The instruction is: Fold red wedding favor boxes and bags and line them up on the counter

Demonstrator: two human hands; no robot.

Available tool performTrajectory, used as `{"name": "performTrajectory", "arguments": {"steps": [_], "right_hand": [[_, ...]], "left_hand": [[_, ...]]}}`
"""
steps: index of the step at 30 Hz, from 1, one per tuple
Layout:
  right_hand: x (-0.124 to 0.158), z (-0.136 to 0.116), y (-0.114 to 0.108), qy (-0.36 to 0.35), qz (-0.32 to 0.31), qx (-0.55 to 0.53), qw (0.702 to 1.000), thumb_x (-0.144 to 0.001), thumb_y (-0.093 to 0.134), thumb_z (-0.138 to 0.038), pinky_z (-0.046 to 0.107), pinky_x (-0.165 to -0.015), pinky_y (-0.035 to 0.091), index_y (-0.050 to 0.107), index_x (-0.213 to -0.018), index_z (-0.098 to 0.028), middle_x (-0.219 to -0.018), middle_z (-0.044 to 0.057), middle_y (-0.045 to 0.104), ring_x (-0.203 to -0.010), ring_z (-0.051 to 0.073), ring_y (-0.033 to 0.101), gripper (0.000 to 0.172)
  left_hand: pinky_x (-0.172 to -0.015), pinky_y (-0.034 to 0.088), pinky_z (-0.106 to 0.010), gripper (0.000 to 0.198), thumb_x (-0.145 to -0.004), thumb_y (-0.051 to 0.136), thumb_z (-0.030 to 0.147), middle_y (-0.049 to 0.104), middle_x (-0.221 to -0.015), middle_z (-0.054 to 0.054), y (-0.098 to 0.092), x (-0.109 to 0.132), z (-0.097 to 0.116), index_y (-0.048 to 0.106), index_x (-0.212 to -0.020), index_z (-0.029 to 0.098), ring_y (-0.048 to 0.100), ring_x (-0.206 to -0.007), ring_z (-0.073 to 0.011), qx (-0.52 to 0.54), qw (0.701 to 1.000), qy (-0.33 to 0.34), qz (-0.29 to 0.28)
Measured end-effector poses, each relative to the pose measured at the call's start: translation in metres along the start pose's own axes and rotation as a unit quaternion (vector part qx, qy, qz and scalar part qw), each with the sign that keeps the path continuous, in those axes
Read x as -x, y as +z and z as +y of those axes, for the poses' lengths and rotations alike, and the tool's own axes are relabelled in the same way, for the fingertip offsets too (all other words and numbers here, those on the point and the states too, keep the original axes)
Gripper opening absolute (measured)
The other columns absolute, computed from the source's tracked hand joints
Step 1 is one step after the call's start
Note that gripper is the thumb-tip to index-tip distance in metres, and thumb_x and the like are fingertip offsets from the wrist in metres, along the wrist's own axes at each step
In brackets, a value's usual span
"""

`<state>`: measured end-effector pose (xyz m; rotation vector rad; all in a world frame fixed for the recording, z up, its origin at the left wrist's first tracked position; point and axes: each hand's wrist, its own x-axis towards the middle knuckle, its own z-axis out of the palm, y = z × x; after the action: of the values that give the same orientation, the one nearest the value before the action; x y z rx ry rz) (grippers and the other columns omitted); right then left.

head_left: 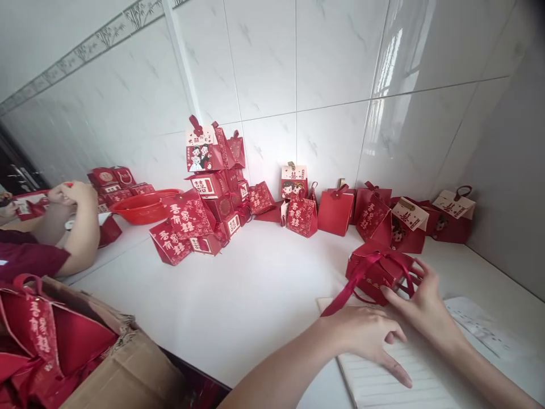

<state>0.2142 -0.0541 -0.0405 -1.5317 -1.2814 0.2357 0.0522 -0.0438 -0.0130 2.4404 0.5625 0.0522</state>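
My right hand (426, 301) holds a red gift box with a ribbon (377, 270) by its right side, thumb in front and fingers behind. The box rests at the back of an open lined notebook (383, 378) on the white table (255, 284). Over the notebook, just in front of the box, hovers my left hand (370, 335), its fingers apart and nothing in them. A dark red ribbon tail (347, 295) hangs from the box down to my left wrist.
Stacked red boxes (213, 193) and a row of red boxes (336, 210) line the tiled wall. An open carton of red boxes (123, 363) is at the lower left. Beyond it are a red basin (145, 205) and another person's arms (80, 227). Thin white plastic (481, 326) lies at right.
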Motion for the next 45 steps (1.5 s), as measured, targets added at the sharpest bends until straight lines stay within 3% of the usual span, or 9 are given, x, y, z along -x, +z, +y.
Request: {"name": "performTrajectory", "arguments": {"steps": [4, 7, 11, 15, 18, 23, 28, 37, 45], "right_hand": [[-0.003, -0.007, -0.013, 0.005, 0.012, 0.005, 1.000, -0.062, 0.064, -0.053, 0.058, -0.091, 0.045, 0.024, -0.134, -0.025, -0.133, 0.018, 0.037, -0.118, 0.042, 0.044, 0.087], [-0.005, -0.011, -0.024, 0.000, 0.015, -0.019, 1.000, -0.061, 0.064, -0.053, 0.056, -0.082, 0.050, 0.022, -0.136, -0.032, -0.136, 0.015, 0.037, -0.117, 0.042, 0.045, 0.088], [-0.005, -0.010, -0.038, -0.023, -0.049, -0.092, 0.994, -0.062, 0.064, -0.052, 0.049, -0.080, 0.053, 0.023, -0.136, -0.036, -0.135, 0.012, 0.042, -0.118, 0.040, 0.046, 0.087], [-0.003, -0.010, -0.043, -0.070, -0.219, -0.146, 0.962, -0.074, 0.057, -0.057, 0.047, -0.093, 0.046, 0.043, -0.131, -0.032, -0.138, 0.010, 0.042, -0.124, 0.037, 0.041, 0.064], [0.001, -0.018, -0.042, -0.100, -0.281, -0.168, 0.940, -0.080, 0.045, -0.068, 0.050, -0.100, 0.038, 0.060, -0.116, -0.029, -0.138, 0.010, 0.041, -0.125, 0.037, 0.040, 0.055], [0.007, -0.043, -0.037, -0.130, -0.193, -0.093, 0.968, -0.090, 0.047, -0.051, 0.047, -0.096, 0.039, 0.068, -0.083, -0.025, -0.114, 0.010, 0.055, -0.107, 0.030, 0.054, 0.034], [0.008, -0.051, -0.035, -0.127, -0.205, -0.062, 0.968, -0.089, 0.051, -0.033, 0.039, -0.091, 0.043, 0.065, -0.084, -0.025, -0.111, 0.008, 0.054, -0.106, 0.025, 0.054, 0.017], [0.007, -0.054, -0.037, -0.166, -0.208, -0.069, 0.962, -0.089, 0.047, -0.022, 0.038, -0.086, 0.045, 0.056, -0.083, -0.023, -0.103, 0.007, 0.056, -0.101, 0.022, 0.055, 0.011], [0.009, -0.058, -0.043, -0.186, -0.252, -0.024, 0.949, -0.084, 0.049, -0.015, 0.036, -0.080, 0.048, 0.055, -0.079, -0.021, -0.112, 0.008, 0.051, -0.104, 0.024, 0.055, 0.010]], "left_hand": [[-0.081, 0.047, -0.032, 0.064, -0.060, 0.078, 0.037, 0.065, -0.107, -0.006, -0.018, 0.010, -0.016, 0.056, -0.118, 0.021, 0.059, -0.102, -0.0249, 0.005, 0.999, -0.051, -0.003], [-0.068, 0.048, -0.031, 0.062, -0.049, 0.081, 0.035, 0.067, -0.101, -0.004, -0.034, 0.024, -0.037, 0.063, -0.108, 0.025, 0.064, -0.087, -0.0250, 0.052, 0.991, -0.117, 0.043], [-0.069, 0.048, -0.033, 0.018, -0.059, 0.067, 0.015, 0.069, -0.081, -0.003, -0.048, 0.035, -0.054, 0.067, -0.076, 0.022, 0.064, -0.077, -0.0238, 0.108, 0.953, -0.173, 0.225], [-0.087, 0.044, -0.037, 0.021, -0.080, 0.044, 0.017, 0.065, -0.101, -0.010, -0.052, 0.028, -0.049, 0.062, -0.091, 0.018, 0.060, -0.096, -0.0236, 0.127, 0.892, -0.162, 0.403], [-0.089, 0.043, -0.032, 0.025, -0.088, 0.034, 0.024, 0.063, -0.106, -0.009, -0.051, 0.021, -0.033, 0.058, -0.092, 0.019, 0.058, -0.102, -0.0202, 0.176, 0.863, -0.118, 0.458], [-0.090, 0.043, -0.032, 0.018, -0.085, 0.045, 0.030, 0.062, -0.097, -0.005, -0.045, 0.020, -0.007, 0.059, -0.081, 0.019, 0.058, -0.099, -0.0199, 0.234, 0.880, -0.011, 0.413], [-0.097, 0.039, -0.034, 0.007, -0.078, 0.057, 0.022, 0.058, -0.101, -0.005, -0.036, 0.019, -0.001, 0.061, -0.083, 0.020, 0.054, -0.106, -0.0208, 0.195, 0.922, 0.048, 0.331], [-0.097, 0.041, -0.039, 0.015, -0.080, 0.049, 0.013, 0.057, -0.107, -0.007, -0.035, 0.020, -0.003, 0.062, -0.083, 0.020, 0.053, -0.107, -0.0214, 0.049, 0.935, 0.106, 0.335], [-0.093, 0.044, -0.037, 0.011, -0.079, 0.049, 0.010, 0.058, -0.102, -0.007, -0.032, 0.020, -0.002, 0.054, -0.076, 0.020, 0.053, -0.107, -0.0209, 0.069, 0.933, 0.117, 0.332]]}}
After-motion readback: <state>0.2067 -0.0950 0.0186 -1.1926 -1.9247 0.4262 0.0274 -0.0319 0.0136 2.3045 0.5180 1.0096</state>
